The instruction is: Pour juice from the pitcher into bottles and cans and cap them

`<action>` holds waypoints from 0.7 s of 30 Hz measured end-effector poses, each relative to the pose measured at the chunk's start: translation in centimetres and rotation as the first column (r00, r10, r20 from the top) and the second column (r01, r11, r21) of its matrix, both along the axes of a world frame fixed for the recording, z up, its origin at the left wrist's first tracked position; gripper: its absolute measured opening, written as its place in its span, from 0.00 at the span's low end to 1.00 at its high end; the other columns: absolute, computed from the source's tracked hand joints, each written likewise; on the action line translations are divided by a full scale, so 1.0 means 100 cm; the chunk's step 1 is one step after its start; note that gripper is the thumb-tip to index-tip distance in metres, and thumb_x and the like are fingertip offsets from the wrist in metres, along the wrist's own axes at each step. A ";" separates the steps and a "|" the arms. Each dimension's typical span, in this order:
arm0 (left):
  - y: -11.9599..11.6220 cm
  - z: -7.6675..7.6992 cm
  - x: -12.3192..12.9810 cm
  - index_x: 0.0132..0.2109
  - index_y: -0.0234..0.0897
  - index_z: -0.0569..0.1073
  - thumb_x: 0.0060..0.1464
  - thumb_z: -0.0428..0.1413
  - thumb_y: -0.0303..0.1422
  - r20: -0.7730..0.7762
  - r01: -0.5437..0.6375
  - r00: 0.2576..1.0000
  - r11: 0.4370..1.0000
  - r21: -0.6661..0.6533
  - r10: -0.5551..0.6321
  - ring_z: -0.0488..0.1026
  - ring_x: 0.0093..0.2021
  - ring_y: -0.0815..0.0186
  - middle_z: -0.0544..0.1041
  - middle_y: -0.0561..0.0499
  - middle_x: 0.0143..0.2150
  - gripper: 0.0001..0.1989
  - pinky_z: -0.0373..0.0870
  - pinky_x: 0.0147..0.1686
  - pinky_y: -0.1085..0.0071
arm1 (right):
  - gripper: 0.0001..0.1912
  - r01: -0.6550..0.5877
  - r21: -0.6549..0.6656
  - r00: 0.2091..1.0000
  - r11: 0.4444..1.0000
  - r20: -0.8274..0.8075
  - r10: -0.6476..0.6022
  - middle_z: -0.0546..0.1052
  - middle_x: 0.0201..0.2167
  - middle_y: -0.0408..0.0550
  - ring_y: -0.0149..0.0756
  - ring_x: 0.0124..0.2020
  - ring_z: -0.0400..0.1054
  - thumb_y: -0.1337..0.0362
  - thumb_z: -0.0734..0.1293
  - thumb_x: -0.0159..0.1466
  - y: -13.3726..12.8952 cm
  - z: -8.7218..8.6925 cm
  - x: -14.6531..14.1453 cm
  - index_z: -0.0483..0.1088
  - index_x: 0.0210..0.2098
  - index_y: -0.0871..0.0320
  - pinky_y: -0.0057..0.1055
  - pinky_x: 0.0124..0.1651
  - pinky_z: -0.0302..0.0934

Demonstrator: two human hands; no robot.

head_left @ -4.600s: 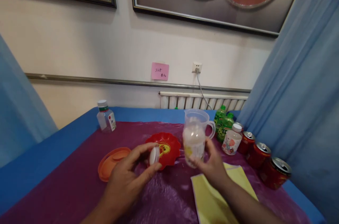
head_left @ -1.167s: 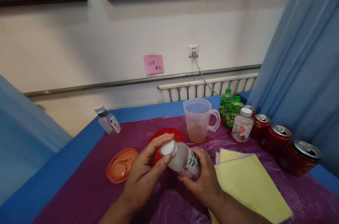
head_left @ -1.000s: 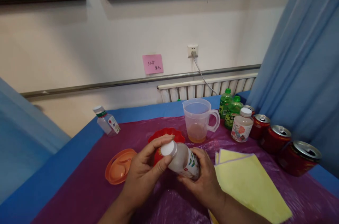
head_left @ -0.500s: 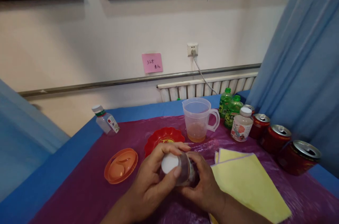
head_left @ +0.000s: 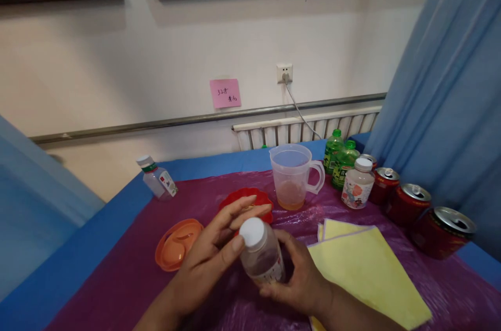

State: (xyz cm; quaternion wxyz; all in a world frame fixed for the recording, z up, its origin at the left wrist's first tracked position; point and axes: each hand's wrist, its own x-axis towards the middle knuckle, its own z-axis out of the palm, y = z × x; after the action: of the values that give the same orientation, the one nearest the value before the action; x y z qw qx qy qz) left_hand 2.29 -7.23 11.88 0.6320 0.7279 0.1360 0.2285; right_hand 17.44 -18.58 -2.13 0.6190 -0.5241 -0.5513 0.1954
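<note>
While the right hand (head_left: pixel 303 271) wraps around the lower body of a clear plastic bottle (head_left: pixel 263 258), the left hand (head_left: pixel 211 252) stands open at its top, fingers spread and thumb by the white screw cap (head_left: pixel 252 232); whether that thumb touches the cap, the head view does not settle. The bottle is in front of the person, nearer than the red scalloped dish (head_left: pixel 231 197) and left of the folded yellow cloth (head_left: pixel 370 266). Its base is hidden by the right hand, so I cannot tell if it meets the purple plastic sheet (head_left: pixel 113 273).

As for progress, the cap sits on the neck and appears level, so closing looks done or nearly so; its tightness cannot be judged. Releasing the bottle is yet to be done. A shallow layer of amber liquid (head_left: pixel 291 205) lies in the translucent measuring jug (head_left: pixel 282 174) beyond.

The bottle is squat and round-shouldered, leaning a little, cap toward the left. Its wall looks greyish and see-through, with no liquid discernible, and a printed white label (head_left: pixel 275 270) shows low down, partly covered.
</note>
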 end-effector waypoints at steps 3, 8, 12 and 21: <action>-0.006 0.000 0.000 0.68 0.52 0.64 0.55 0.64 0.49 0.001 0.073 0.997 0.992 0.101 -0.074 0.70 0.64 0.48 0.72 0.42 0.67 0.36 0.74 0.57 0.58 | 0.38 -0.029 -0.010 1.000 1.000 0.010 0.029 0.78 0.48 0.49 0.44 0.44 0.74 0.45 0.77 0.54 0.000 0.001 -0.002 0.66 0.58 0.50 0.42 0.48 0.70; -0.012 0.010 0.004 0.63 0.53 0.70 0.60 0.61 0.38 -0.126 0.112 0.990 0.924 0.365 -0.070 0.78 0.54 0.55 0.80 0.48 0.56 0.24 0.74 0.56 0.60 | 0.41 -0.148 0.073 0.989 0.986 0.004 0.148 0.76 0.55 0.53 0.48 0.52 0.73 0.41 0.76 0.54 0.001 0.008 -0.003 0.66 0.61 0.50 0.47 0.54 0.68; -0.007 0.018 0.002 0.62 0.49 0.71 0.60 0.60 0.40 -0.169 0.298 0.950 0.927 0.228 -0.264 0.72 0.62 0.51 0.79 0.46 0.58 0.23 0.71 0.59 0.56 | 0.40 -0.309 0.081 0.941 0.948 -0.119 0.317 0.77 0.53 0.51 0.46 0.51 0.75 0.39 0.74 0.55 -0.002 0.023 -0.004 0.68 0.62 0.49 0.47 0.52 0.70; 0.006 -0.006 -0.014 0.71 0.49 0.59 0.50 0.66 0.53 -0.050 0.285 0.956 0.956 -0.069 -0.289 0.69 0.65 0.44 0.66 0.37 0.70 0.47 0.68 0.61 0.49 | 0.43 -0.461 0.001 0.860 0.888 -0.245 0.447 0.78 0.54 0.51 0.49 0.53 0.74 0.37 0.75 0.53 -0.002 0.014 -0.001 0.68 0.62 0.50 0.48 0.54 0.69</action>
State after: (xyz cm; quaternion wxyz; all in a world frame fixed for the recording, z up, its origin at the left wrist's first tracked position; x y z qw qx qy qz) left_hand 0.87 -6.68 11.32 0.6761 0.7267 0.0545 0.1085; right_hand 17.30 -18.81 -0.72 0.6019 -0.3699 -0.5748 0.4129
